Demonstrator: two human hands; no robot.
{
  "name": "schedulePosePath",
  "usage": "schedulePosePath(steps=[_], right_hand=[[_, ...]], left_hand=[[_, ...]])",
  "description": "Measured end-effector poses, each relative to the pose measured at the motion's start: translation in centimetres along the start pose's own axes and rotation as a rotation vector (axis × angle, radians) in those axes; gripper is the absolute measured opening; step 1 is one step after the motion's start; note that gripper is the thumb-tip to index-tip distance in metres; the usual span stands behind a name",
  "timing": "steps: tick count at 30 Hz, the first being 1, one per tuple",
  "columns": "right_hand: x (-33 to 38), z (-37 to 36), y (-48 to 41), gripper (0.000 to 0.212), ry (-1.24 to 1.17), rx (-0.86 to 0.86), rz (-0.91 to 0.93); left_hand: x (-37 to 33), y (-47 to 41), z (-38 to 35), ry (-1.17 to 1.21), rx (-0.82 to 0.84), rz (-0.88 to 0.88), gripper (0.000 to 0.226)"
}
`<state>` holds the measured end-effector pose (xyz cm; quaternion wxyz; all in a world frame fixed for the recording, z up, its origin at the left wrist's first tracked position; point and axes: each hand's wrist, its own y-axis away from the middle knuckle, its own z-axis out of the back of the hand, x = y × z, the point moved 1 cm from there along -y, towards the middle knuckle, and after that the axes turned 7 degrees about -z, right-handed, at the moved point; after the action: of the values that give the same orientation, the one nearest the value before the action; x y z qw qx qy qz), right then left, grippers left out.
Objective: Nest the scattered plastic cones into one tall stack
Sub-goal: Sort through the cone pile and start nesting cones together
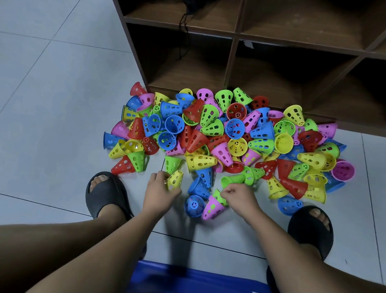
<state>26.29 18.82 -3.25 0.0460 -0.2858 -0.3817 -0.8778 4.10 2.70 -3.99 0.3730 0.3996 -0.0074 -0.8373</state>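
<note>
The left hand [160, 191] grips a yellow cone [175, 180], the right hand [241, 197] pinches a green cone [218, 195], and the person should align their rims squarely before nesting.

Person, head view. Both forearms are bare from frame edge to wrist. Left hand [160, 190] and right hand [241, 195] are bare as well. Shins bare.

Footwear is a pair of black slide sandals [106, 194], thick and moulded, matte, with one broad band over each foot and open toes. One sits at 9 o'clock of the hands, the other at 3 o'clock.

At 6 o'clock on the bottom edge, between the legs, is bright blue cloth [187, 283]. It has a dark band across it and a white mark toward 4 o'clock. Garment type unclear.
</note>
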Motion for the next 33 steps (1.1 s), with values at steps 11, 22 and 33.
schedulePosePath(steps=[11,22,33], right_hand=[[3.0,1.9,1.0,0.015,-0.201,-0.281,0.136],[2.7,-1.4,2.5,0.025,-0.67,0.317,-0.217],[-0.1,-4.2,2.7,0.015,-0.065,0.159,-0.147]], left_hand=[[-4.2,2.4,-0.2,0.186,0.032,-0.178,0.037],[-2.7,5.2,-3.0,-0.041,0.17,-0.292,0.045],[2.4,1.8,-0.4,-0.171,0.2,-0.193,0.058]])
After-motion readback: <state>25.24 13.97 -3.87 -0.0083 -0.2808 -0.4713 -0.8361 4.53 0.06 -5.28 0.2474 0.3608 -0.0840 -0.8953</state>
